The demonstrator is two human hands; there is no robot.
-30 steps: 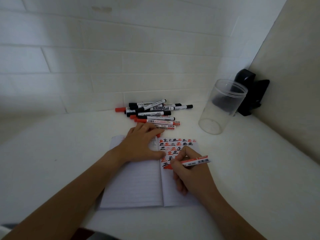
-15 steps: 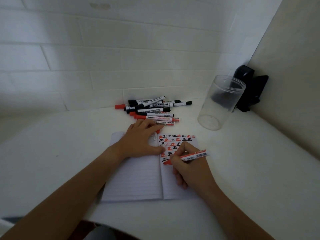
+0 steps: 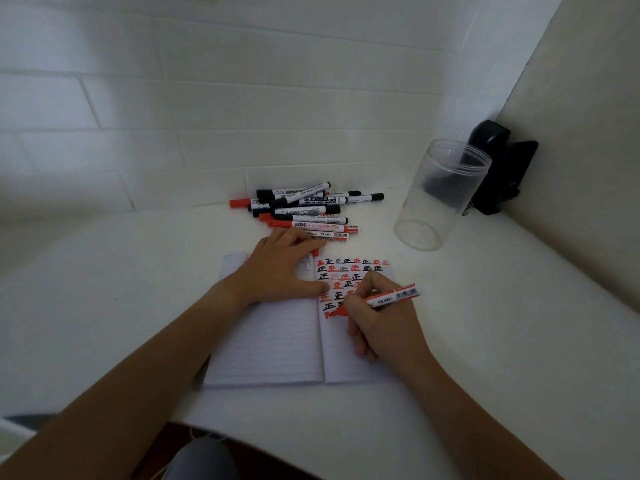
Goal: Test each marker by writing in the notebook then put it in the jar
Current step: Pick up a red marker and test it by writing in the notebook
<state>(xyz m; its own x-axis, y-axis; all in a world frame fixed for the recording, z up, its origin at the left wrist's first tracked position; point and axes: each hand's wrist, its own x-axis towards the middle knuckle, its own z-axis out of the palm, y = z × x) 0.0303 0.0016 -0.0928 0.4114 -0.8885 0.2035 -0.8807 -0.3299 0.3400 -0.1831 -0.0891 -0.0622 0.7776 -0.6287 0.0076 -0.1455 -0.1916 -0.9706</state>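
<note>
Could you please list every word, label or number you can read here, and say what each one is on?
"WB-8801": red marker in the right hand.
"WHITEBOARD MARKER": black marker in the pile.
"正", repeated in red and black: right page of the notebook.
Barcodes and other marker print: too small to read.

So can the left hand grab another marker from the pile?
Probably yes. The left hand lies flat on the notebook, its fingertips right beside the marker pile, with nothing between them. It holds nothing.
</note>
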